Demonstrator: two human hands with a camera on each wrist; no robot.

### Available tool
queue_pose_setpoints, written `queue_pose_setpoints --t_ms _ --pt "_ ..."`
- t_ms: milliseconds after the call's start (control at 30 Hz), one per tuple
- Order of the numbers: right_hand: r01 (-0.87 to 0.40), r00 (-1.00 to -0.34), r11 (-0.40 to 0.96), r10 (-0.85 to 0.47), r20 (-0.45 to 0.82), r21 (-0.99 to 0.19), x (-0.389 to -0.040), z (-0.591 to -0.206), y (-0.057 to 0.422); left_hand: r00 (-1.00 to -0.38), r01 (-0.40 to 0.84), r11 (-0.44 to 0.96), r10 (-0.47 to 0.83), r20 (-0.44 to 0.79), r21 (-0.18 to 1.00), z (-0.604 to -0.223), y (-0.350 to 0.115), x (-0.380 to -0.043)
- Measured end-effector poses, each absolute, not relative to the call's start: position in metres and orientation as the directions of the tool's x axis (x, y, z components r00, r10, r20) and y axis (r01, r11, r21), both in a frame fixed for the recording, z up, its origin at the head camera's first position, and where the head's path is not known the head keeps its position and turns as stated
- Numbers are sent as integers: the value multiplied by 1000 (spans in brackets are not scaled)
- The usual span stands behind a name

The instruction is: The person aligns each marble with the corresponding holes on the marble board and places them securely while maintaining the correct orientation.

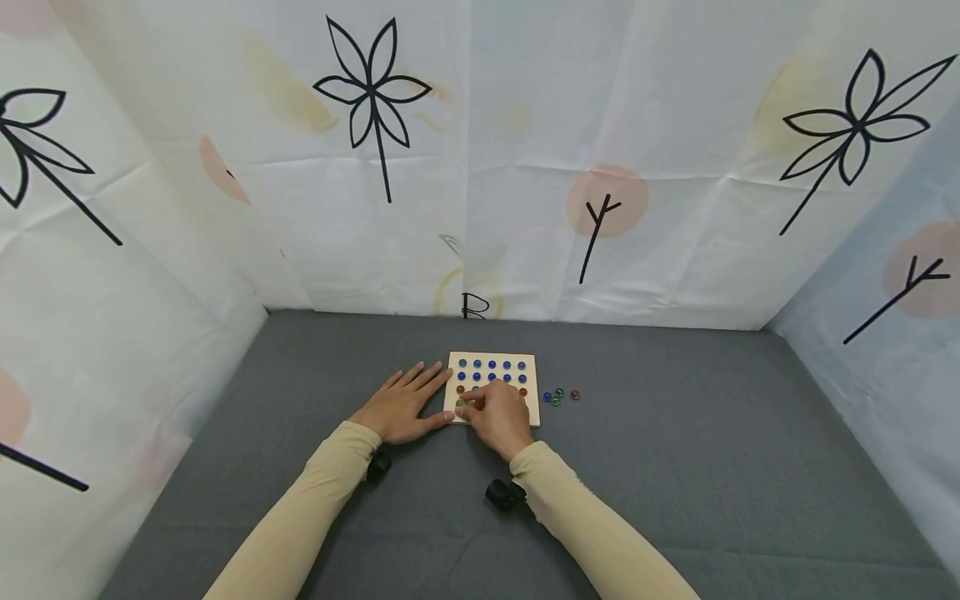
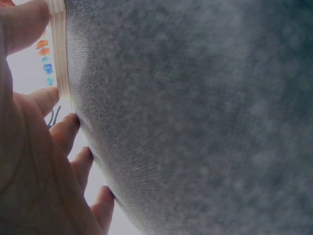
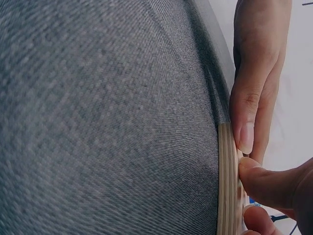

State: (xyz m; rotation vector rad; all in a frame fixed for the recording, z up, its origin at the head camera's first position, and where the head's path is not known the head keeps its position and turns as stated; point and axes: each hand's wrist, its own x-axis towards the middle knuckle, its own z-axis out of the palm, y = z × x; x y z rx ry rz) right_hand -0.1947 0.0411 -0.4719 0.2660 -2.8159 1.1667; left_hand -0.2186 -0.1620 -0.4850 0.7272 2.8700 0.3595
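Observation:
A pale wooden board [image 1: 532, 416] bears rows of coloured marbles, with two blue rows at the top, then brown ones partly covered. My left hand [image 1: 405, 407] lies spread at the board's left side, fingers straight, thumb on its lower left corner. Over the lower part of the board is my right hand [image 1: 501, 417], thumb and index finger curled to either side of a green marble [image 1: 460, 403] at the left. The right wrist view shows its thumb [image 3: 261, 181] close to the board's layered edge [image 3: 226, 186]; the marble is hidden there.
Just right of the board lie several loose marbles: a blue one [image 1: 547, 397], a brown one [image 1: 575, 395] and green ones [image 1: 556, 402]. Grey cloth [image 1: 675, 467] covers the table. White printed curtains [image 1: 517, 100] hang behind and at both sides.

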Motion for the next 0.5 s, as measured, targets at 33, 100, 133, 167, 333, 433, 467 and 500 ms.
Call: queue_pose_setpoints --t_ms 33,100,133,167,333,433,467,500 --pt "-191 -982 695 -129 141 -693 -194 -472 41 -869 447 853 486 -97 270 -483 -161 -218" --pt "-191 -982 696 -129 141 -692 -194 -472 41 -868 444 855 484 -106 270 -480 -160 -217" --pt "-191 -982 697 -128 142 -691 -194 -472 41 -868 444 853 485 -106 273 -478 -160 -216" --pt "-192 -981 697 -129 143 -691 -194 -472 41 -868 442 854 484 -109 275 -477 -160 -215" --pt "-201 -980 694 -136 148 -691 -194 -473 41 -868 445 851 486 -99 278 -480 -161 -216" --pt "-205 -979 691 -139 151 -693 -194 -473 42 -867 450 848 490 -88 282 -482 -162 -217" --pt "-204 -979 691 -138 150 -694 -194 -473 42 -867 450 846 491 -88 284 -481 -161 -216" --pt "-200 -980 691 -136 147 -695 -194 -473 42 -866 453 845 493 -85 284 -480 -161 -216"
